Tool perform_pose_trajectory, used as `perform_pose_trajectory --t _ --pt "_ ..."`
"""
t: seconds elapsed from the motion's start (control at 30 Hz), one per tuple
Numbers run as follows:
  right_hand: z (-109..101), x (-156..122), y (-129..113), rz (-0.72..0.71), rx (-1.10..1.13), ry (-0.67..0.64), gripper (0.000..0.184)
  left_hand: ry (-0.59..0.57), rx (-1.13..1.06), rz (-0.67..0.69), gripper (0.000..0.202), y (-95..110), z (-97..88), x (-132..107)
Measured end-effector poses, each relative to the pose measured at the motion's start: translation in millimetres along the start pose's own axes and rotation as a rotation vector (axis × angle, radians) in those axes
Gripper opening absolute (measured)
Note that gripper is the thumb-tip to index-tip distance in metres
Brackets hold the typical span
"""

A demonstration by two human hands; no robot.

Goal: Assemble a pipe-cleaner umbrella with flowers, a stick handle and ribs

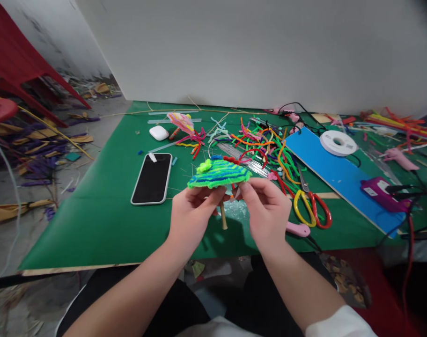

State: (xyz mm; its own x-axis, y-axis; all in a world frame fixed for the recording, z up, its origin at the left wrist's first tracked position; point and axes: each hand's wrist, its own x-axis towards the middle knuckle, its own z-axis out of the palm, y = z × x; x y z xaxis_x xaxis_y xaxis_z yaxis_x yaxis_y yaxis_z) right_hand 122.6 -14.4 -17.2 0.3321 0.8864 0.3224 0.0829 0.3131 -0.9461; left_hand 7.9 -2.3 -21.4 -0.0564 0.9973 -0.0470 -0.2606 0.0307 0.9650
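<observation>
A green tabletop (94,234) stands against a plain whitish panel (252,56). Above its near part, the person holds a small umbrella of striped green and blue fuzzy wire (227,174), canopy up, its thin tan stick (224,217) pointing down. The left hand (192,210) pinches the canopy's underside by the stick; the right hand (269,210) has thumb and fingers drawn close on the right rim. A black-screened phone in a white case (152,180) lies to the left; scissors with yellow and red handles (305,187) rest beyond the right hand, beside tangled multicoloured fuzzy wires (285,161).
</observation>
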Motion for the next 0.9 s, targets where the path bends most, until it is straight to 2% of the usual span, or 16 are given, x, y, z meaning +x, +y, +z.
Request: perform_pose_trajectory --t 0.27,0.47,0.9 --pt "0.0 -0.2 -1.7 -0.018 -0.017 -0.036 0.006 -0.035 -0.116 -0.067 0.017 -1.0 -2.0 4.2" --pt "-0.7 1.0 -1.2 -0.023 -0.037 -0.010 0.006 -0.027 -0.100 -0.084 0.018 -1.3 -2.0 4.4" --pt "0.0 0.7 -6.1 -0.010 0.013 0.006 0.004 -0.039 -0.032 -0.021 0.013 -1.4 -0.5 2.4"
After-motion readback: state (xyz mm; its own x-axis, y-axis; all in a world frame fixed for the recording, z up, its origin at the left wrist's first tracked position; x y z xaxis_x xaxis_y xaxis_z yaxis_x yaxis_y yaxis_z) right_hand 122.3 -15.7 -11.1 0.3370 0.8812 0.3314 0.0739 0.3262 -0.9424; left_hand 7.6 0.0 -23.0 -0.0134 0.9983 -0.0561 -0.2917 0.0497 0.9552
